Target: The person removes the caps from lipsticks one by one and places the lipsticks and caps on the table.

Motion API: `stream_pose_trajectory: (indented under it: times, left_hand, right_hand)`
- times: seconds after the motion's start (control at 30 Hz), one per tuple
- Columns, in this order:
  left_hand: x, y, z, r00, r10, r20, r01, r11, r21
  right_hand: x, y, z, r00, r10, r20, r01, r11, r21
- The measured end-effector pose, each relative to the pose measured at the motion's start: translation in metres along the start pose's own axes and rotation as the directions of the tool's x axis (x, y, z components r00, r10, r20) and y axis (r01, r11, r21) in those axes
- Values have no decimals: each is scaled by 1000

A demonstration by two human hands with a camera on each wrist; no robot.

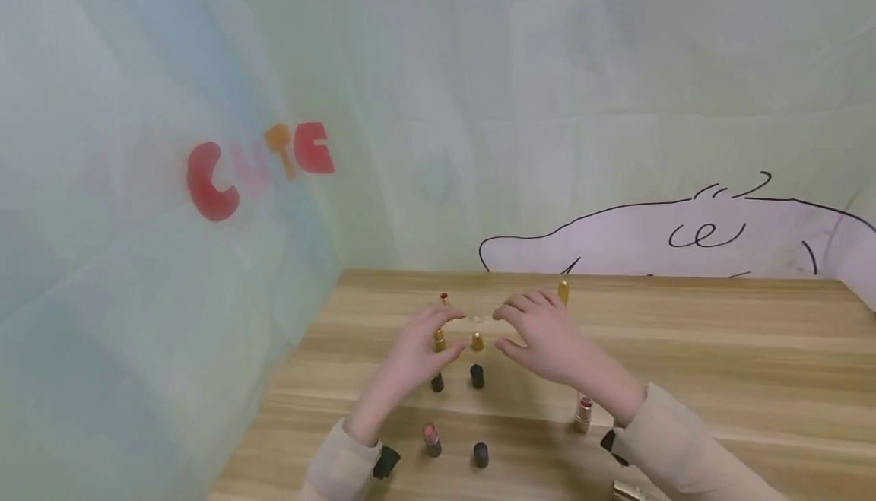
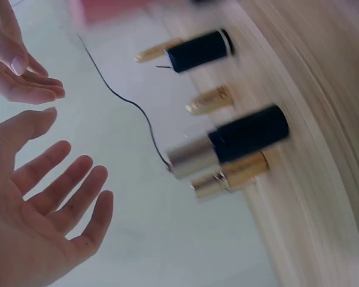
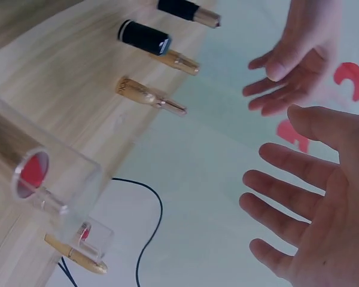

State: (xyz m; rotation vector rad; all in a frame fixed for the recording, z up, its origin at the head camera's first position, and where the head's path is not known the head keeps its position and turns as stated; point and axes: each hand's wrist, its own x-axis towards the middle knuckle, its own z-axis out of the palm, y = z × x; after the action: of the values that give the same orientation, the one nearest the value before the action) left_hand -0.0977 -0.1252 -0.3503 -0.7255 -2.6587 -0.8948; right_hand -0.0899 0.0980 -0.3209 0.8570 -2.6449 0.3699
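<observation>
My left hand (image 1: 419,349) and right hand (image 1: 545,336) hover above the table facing each other, fingers loosely bent, holding nothing. Between them in the head view stands a small gold cap (image 1: 477,342). Beside the left fingers is a gold lipstick tube (image 1: 439,341), with a red lipstick (image 1: 444,299) farther back. Beyond the right fingertips rises a slim gold tube (image 1: 563,293). The left wrist view shows my left palm (image 2: 39,209) spread and empty; in the right wrist view my right palm (image 3: 329,203) is likewise empty.
Nearer me stand a black tube (image 1: 438,383), two black caps (image 1: 477,376) (image 1: 481,455) and an uncapped pink lipstick (image 1: 431,440). A gold-based lipstick (image 1: 583,415) stands below the right forearm, and a shiny metallic tube (image 1: 626,492) at the bottom edge. Cloth walls border the wooden table (image 1: 739,379).
</observation>
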Motion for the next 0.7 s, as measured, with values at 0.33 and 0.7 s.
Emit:
stream_pose_trajectory:
  times: [0.33, 0.7]
  left_hand:
    - [-25, 31, 8, 997, 77, 23, -80, 987, 142]
    - [-48, 72, 24, 980, 186, 72, -199, 933, 301]
  right_hand:
    - [-48, -1, -15, 994, -18, -104, 16, 1000, -20]
    - [-105, 2, -16, 967, -67, -247, 58, 997, -41]
